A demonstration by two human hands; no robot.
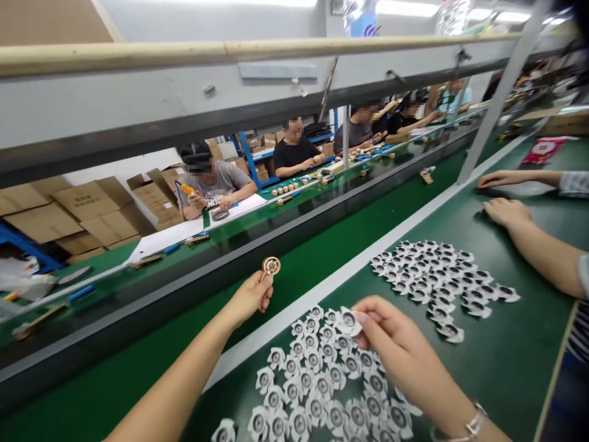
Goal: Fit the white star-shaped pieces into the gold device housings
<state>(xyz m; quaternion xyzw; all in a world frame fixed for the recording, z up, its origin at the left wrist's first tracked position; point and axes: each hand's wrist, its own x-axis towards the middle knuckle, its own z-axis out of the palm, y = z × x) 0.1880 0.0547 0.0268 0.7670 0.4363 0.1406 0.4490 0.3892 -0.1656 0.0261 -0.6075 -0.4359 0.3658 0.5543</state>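
Over the green conveyor belt, my left hand (252,297) is closed on a small round gold-and-white part with a ring-shaped head (271,265). My right hand (386,328) pinches a white fan impeller (348,321) between thumb and fingertips, just above the pile. Many similar white impellers (322,385) with dark round centres lie spread on the green worktop below it. A second group of impellers (430,270) lies farther right, apart from my hands.
A white strip (340,279) separates the worktop from the conveyor belt (368,224). A co-worker's hands (508,209) rest at the right. Across the line, several people sit among parts and tools. A metal beam (151,104) crosses overhead; a slanted post (497,101) stands right.
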